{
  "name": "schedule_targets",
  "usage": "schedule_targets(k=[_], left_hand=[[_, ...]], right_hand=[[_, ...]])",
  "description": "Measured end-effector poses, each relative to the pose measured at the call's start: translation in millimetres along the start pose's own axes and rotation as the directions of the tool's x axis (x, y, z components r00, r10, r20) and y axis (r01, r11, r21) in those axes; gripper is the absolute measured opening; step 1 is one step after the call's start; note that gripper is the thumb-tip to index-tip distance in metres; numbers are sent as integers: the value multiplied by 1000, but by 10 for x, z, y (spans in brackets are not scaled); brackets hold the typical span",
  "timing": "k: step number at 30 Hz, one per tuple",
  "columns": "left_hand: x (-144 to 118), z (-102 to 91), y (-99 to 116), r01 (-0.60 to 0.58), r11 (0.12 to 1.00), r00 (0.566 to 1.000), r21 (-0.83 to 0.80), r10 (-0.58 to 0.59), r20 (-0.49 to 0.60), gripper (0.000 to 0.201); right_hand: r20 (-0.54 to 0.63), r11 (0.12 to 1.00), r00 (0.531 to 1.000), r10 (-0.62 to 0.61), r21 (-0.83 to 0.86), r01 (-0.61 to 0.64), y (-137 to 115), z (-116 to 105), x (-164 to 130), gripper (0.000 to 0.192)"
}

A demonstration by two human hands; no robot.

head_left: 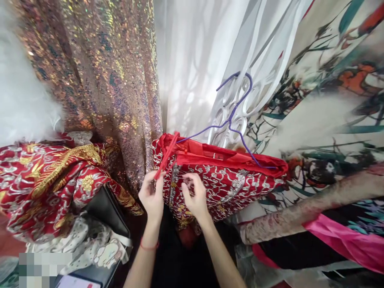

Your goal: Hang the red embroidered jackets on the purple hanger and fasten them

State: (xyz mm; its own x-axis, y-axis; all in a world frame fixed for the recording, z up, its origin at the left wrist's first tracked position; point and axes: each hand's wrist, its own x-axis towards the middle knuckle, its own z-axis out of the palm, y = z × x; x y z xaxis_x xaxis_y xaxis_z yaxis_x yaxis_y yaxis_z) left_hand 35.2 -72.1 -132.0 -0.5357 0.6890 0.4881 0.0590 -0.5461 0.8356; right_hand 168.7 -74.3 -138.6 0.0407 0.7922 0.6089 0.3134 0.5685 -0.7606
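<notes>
The embroidered garment (222, 184) hung at the centre of the frame, its waistband (207, 159) spread about a purple hanger (230, 121). The left hand (152, 194) pinched red ties (168, 157) between thumb and fingers. The right hand (195, 196) was curled before the embroidery, thumb and fingertips parted, with nothing visible between them.

Principal risk, as judged: a pull on the ties could have dragged the slick waistband off the thin hanger arms, tilting the garment. The narrow strands could have twisted or knotted, lying bunched together. Raised stitching could have caught a fingertip or a loose strand. Whether the hook was secured to the white scrollwork (264, 86) behind it could not be determined.

Materials: the waistband appeared to be smooth, creased satin; the body was red with coiling silver, gold-accented work. The hanger was slender and rounded. A sequined curtain (111, 80) glittered at upper left.
</notes>
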Motion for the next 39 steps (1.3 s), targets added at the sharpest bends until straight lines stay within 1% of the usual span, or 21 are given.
schedule_targets(k=[2, 3, 5, 8, 10, 11, 12, 13, 14, 16, 17, 19, 21, 23, 26, 29, 31, 33, 36, 37, 39], left_hand=[[-268, -111, -170, 161, 983, 984, -91, -166, -56, 11], [-360, -155, -245, 237, 965, 967, -116, -245, -66, 14], [-463, -226, -378, 366, 922, 925, -125, -375, -56, 19], [-494, -314, -558, 540, 839, 841, -76, -534, 86, 30], [-500, -363, -676, 631, 775, 761, -26, -613, 211, 39], [-510, -382, -727, 660, 752, 727, 8, -641, 245, 44], [-522, -394, -766, 670, 742, 711, 41, -656, 253, 49], [-535, -398, -787, 662, 746, 716, 70, -657, 235, 53], [-542, -393, -785, 635, 767, 743, 91, -639, 199, 56], [-519, -353, -698, 525, 841, 833, 132, -539, 124, 53], [-481, -318, -617, 449, 880, 876, 158, -468, 115, 47], [-346, -220, -405, 276, 939, 937, 208, -310, 159, 32], [-153, -94, -192, 128, 973, 960, 192, -170, 220, 27], [49, 31, -44, 83, 988, 949, 130, -119, 293, 28], [275, 162, 9, 119, 986, 902, 115, -155, 403, 29], [379, 198, -48, 174, 980, 917, 92, -195, 349, 30], [409, 182, -70, 228, 973, 918, 31, -225, 325, 31], [428, 148, -58, 266, 964, 894, 1, -247, 375, 33], [450, 88, -17, 277, 960, 863, 34, -264, 430, 30], [455, 70, -10, 266, 962, 867, 54, -264, 423, 27], [462, 39, -18, 224, 970, 893, 93, -243, 378, 22]], right_hand=[[111, 944, 980, 167, 267, -192, -35, 221, 65, 27], [170, 883, 962, 212, 387, -264, -52, 304, 116, 30], [238, 754, 938, 252, 560, -344, -88, 428, 221, 32], [223, 622, 928, 300, 692, -367, -138, 528, 314, 31], [229, 538, 913, 337, 750, -386, -158, 540, 325, 33], [231, 504, 907, 351, 770, -391, -162, 532, 323, 34], [228, 482, 903, 364, 783, -393, -162, 518, 320, 33], [217, 475, 899, 380, 789, -391, -159, 500, 317, 31], [200, 479, 896, 397, 788, -388, -153, 478, 317, 31], [168, 506, 888, 428, 769, -390, -138, 435, 322, 31], [156, 524, 888, 433, 758, -389, -131, 415, 326, 31], [132, 556, 897, 421, 744, -370, -120, 386, 329, 32], [105, 582, 912, 397, 739, -339, -119, 373, 318, 31], [81, 612, 920, 383, 724, -318, -125, 375, 290, 30], [42, 719, 934, 356, 625, -302, -134, 389, 237, 24], [-21, 889, 966, 258, 397, -229, -125, 412, 202, 17], [-31, 961, 983, 179, 220, -168, -112, 437, 192, 14], [-17, 989, 991, 132, 72, -130, -107, 470, 182, 14], [12, 993, 997, 80, -93, -78, -127, 507, 149, 17], [41, 988, 997, 66, -146, -59, -143, 506, 133, 18], [138, 965, 989, 60, -262, -22, -186, 474, 96, 18]])
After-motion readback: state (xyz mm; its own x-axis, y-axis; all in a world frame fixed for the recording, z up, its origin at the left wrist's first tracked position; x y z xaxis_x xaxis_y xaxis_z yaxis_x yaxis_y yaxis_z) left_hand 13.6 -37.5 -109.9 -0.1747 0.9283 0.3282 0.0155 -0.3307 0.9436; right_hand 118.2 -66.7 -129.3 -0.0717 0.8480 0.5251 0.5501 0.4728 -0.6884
